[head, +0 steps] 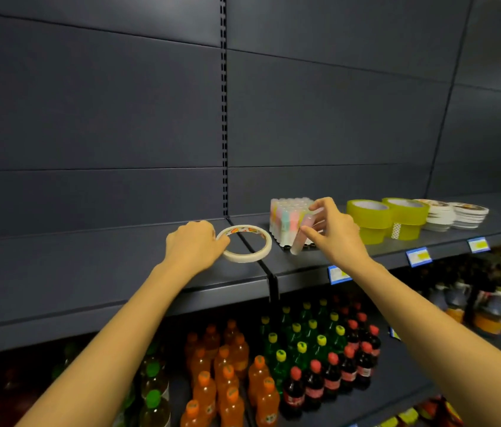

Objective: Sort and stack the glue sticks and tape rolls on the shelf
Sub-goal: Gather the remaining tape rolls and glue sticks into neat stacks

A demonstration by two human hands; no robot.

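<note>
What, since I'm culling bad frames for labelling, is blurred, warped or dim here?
Head view: dim, even light, faint sheen on the back panel; wide-angle bowing of the shelf; lower-left bottles and far-right goods smeared; tape roll and glue stick fairly sharp.

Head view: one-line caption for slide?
Left hand grips a cream tape roll; right hand pinches a glue stick at the shelf.
</note>
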